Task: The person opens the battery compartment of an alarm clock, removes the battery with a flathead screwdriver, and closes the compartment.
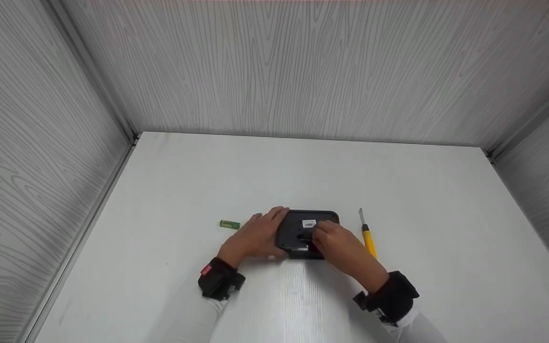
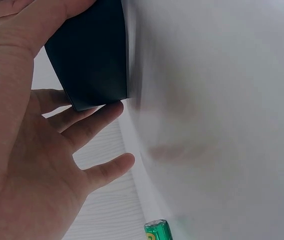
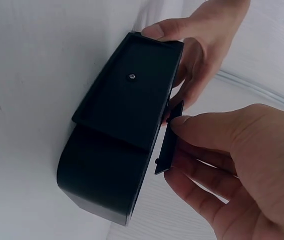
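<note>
In front of me the white wood-grain table (image 1: 398,190) carries a black plastic device (image 1: 298,228), a small green battery (image 1: 229,224) and a yellow-handled screwdriver (image 1: 368,240).

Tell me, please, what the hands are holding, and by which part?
The left hand steadies the black device at its left end. The right hand pinches a small black cover by its long edge, beside the device.
</note>
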